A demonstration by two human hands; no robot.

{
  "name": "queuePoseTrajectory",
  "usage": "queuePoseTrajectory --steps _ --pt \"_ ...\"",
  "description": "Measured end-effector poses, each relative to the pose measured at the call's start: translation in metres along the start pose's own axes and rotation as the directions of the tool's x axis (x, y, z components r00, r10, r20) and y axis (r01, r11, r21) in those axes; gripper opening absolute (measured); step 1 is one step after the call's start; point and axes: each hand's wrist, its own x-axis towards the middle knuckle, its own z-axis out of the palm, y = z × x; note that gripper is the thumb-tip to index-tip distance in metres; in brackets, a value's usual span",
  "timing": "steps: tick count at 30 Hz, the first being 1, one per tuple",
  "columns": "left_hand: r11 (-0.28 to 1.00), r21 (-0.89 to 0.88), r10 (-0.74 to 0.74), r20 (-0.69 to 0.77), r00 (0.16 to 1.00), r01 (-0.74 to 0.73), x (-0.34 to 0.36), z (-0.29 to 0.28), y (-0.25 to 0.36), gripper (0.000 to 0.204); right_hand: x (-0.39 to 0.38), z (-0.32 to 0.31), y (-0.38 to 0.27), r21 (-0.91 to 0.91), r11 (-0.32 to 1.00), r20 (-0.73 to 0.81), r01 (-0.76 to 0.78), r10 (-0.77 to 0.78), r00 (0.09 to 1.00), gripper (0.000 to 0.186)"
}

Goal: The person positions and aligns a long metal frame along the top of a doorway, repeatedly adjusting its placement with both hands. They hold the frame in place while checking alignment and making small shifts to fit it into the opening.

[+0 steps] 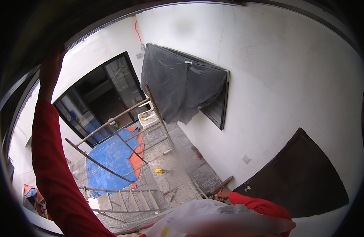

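My left hand (51, 69), in a red sleeve, reaches up to the dark overhead edge (83, 31) at upper left, where its fingers are hidden in shadow. Low at right, my right hand (221, 196) is closed on a rusty metal pipe (224, 183) beside the brown door (296, 173). Below me stands a rusty scaffold frame (95, 135), with a ladder-like metal section (128, 200) lying lower in view. White cloth (178, 217) covers part of the lower edge, where a blurred patch hides detail.
A blue and orange tarp (104, 164) lies on the tiled floor (158, 152) among cords, a yellow tool (159, 170) and other tools. A white plastic chair (146, 118) stands by the sliding glass door (93, 91). Dark plastic sheeting (178, 87) covers a wall window.
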Motion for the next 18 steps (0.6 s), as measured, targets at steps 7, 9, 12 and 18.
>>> queuePoseTrajectory --steps 7,9,12,18 --pt "0.999 -0.032 -0.029 0.035 0.999 0.03 -0.0002 0.0007 -0.0009 0.039 -0.0087 -0.0005 -0.009 -0.126 0.987 -0.039 -0.096 0.091 0.995 0.048" --pt "0.999 -0.025 -0.02 0.024 1.0 0.021 0.0 0.0008 -0.0009 0.039 -0.0091 -0.0004 -0.0095 -0.084 0.996 -0.004 -0.038 0.038 0.999 0.049" --pt "1.0 -0.023 -0.015 0.013 1.0 0.015 0.0003 0.0009 -0.0008 0.039 -0.0088 -0.0003 -0.0088 -0.093 0.995 -0.015 -0.038 0.037 0.999 0.049" --pt "0.999 -0.03 -0.022 0.018 1.0 0.023 0.0014 -0.0006 0.0005 0.04 -0.0082 -0.001 -0.0082 -0.095 0.994 -0.017 -0.047 0.046 0.999 0.047"
